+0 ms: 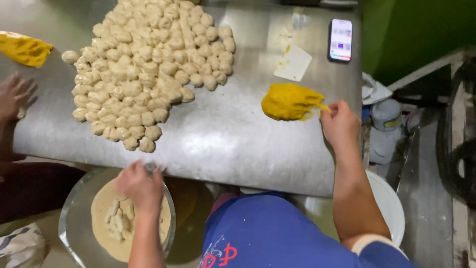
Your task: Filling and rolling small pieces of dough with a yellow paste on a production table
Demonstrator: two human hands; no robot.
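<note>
right hand pinching yellow filling at three o'clock: strand likely to tear. left hand curled at steel bowl, seven o'clock, grip unclear; dough pieces could spill.

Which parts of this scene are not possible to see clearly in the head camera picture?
- Left hand: its fingers and any grip are hidden by its own back, over the bowl.
- Right hand: fingertips at the yellow dough are too small to judge.
- Another person's hand: cut off by the left edge.
- Phone: screen too small to read.
- Dough balls: the pile's top is cut off by the upper edge.
</note>
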